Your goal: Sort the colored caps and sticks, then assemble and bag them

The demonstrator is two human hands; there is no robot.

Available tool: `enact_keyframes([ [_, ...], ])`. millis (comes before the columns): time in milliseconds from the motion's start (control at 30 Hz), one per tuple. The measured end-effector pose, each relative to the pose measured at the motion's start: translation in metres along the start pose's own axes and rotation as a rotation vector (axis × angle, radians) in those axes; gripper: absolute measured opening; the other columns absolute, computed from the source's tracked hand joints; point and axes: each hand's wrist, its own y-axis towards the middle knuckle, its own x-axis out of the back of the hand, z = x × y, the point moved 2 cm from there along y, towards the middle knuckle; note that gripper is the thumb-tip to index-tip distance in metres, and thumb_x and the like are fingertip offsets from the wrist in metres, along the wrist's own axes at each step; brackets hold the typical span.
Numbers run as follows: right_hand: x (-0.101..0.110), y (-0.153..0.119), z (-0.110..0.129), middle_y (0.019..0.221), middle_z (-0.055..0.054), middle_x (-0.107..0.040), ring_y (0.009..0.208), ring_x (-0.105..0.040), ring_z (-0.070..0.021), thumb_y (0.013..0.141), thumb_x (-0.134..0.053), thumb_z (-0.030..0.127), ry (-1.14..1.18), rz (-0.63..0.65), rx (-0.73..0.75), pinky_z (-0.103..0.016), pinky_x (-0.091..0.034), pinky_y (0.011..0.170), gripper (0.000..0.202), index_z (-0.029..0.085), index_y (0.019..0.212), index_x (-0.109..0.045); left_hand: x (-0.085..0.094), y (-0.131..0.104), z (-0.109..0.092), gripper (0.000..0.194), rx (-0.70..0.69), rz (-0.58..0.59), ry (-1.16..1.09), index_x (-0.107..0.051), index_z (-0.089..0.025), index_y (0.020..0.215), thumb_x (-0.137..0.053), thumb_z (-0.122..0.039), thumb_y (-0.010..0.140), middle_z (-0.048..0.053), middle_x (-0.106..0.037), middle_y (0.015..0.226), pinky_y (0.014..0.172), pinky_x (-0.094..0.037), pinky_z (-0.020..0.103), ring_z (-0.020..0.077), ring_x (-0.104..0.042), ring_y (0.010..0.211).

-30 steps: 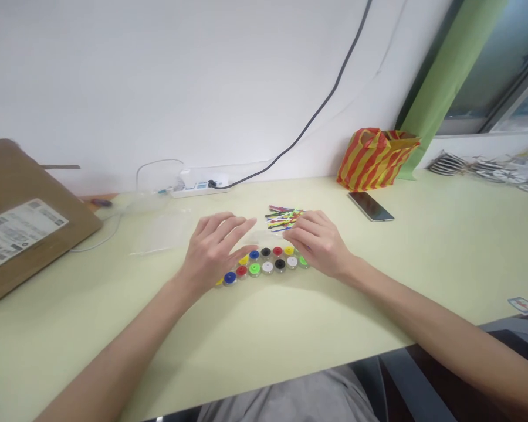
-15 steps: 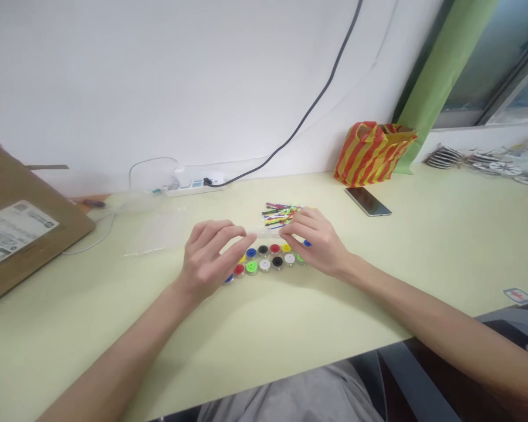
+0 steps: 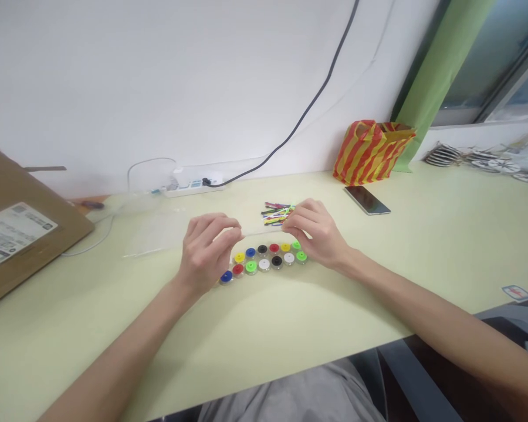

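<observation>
Both hands are raised over the table with fingertips pinched. Between them stretches the edge of a clear plastic bag [image 3: 263, 232], so see-through that most of it is hard to make out. My left hand [image 3: 209, 249] pinches its left end, and my right hand [image 3: 314, 231] grips the right end. Below lie two curved rows of small round pots with coloured caps, among them a black one [image 3: 277, 262], a green one [image 3: 251, 266] and a blue one [image 3: 226, 276]. Behind the right fingers is a pile of thin coloured sticks [image 3: 274, 214], partly covered by that hand.
A flat clear plastic sheet or bag [image 3: 156, 231] lies left of the hands. Farther left leans a labelled cardboard box [image 3: 30, 199]. A power strip [image 3: 193, 184] with a black cable stands by the wall. A phone [image 3: 368, 200] and a striped bag [image 3: 372, 152] are at back right.
My left hand has shifted slightly left and up, widening the gap between the hands. The plastic between them now appears as a thinner line, and more pots show.
</observation>
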Motion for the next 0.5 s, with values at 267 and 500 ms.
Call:
enact_keyframes([
  [267, 0.013, -0.001, 0.004, 0.088, -0.006, -0.068, 0.084, -0.06, -0.0215, 0.098, -0.051, 0.012, 0.003, -0.146, 0.033, -0.04, -0.049, 0.074, 0.023, 0.025, 0.088, -0.067, -0.004, -0.004, 0.004, 0.039, 0.078, 0.192, -0.11, -0.056, -0.023, 0.13, -0.068, -0.026, 0.094, 0.012, -0.069, 0.127, 0.1, -0.05, 0.043, 0.0272, -0.064, 0.119],
  [500, 0.011, -0.001, 0.018, 0.102, -0.007, -0.067, 0.098, -0.064, -0.0224, 0.095, -0.053, 0.007, 0.073, -0.082, 0.091, -0.041, -0.053, 0.082, 0.032, 0.03, 0.114, -0.066, 0.003, -0.021, 0.051, 0.011, 0.101, 0.009, 0.186, -0.074, -0.027, 0.096, -0.068, -0.02, 0.092, 0.007, -0.065, 0.095, 0.077, -0.048, 0.04, 0.0235, -0.062, 0.09],
])
